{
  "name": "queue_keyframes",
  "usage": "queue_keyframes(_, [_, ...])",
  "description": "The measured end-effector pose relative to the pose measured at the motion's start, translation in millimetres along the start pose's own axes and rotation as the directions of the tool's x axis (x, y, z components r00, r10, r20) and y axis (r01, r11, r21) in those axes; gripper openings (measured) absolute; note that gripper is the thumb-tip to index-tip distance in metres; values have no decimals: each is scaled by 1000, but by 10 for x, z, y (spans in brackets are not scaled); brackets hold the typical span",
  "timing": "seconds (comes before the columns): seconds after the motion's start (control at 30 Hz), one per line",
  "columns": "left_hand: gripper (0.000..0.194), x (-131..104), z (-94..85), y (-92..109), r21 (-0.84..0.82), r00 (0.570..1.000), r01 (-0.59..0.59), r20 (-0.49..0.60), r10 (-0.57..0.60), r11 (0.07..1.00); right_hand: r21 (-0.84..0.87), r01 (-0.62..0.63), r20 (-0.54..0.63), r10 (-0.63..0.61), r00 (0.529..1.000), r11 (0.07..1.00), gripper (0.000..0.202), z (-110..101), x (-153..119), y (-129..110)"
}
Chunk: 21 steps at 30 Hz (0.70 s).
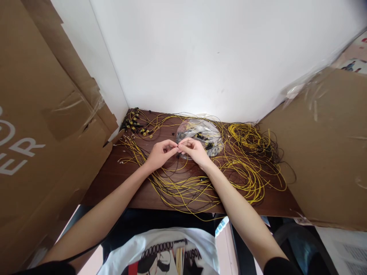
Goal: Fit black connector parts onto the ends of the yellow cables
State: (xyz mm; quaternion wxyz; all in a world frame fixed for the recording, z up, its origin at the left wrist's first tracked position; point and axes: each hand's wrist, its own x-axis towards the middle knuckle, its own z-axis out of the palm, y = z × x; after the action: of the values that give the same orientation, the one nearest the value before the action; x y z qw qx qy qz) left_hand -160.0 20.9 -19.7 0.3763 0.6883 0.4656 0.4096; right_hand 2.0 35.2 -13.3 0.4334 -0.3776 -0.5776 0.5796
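Observation:
My left hand [164, 153] and my right hand [195, 150] meet fingertip to fingertip above the middle of the table. Both are closed in a pinch on a thin black wire [178, 162], whose end between the fingers is too small to make out. Just behind my right hand lies a clear plastic bag [215, 138] with small black and yellow parts in it. Long yellow and black wires [183, 191] run across the table below my hands and under my right forearm.
The brown table [106, 183] stands against a white wall [195, 57]. Cardboard sheets rise at the left [57, 114] and right [323, 145]. Black and yellow connectors [134, 124] are heaped at the back left. A tangled wire coil [249, 137] lies at the back right.

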Motion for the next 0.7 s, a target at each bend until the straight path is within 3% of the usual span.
queue_keyframes(0.3, [25, 3, 1, 15, -3, 1000, 11, -19, -11, 1000, 109, -60, -39, 65, 997, 992, 40, -18, 22, 50])
queue_keyframes(0.53, [24, -11, 4, 1, -9, 1000, 5, -8, -5, 1000, 1, 20, -22, -20, 1000, 1000, 30, -33, 3, 1])
queue_keyframes(0.7, [24, -3, 1, -4, 11, 1000, 8, -15, -8, 1000, -61, 62, -73, -66, 995, 996, 25, -30, -1, 0])
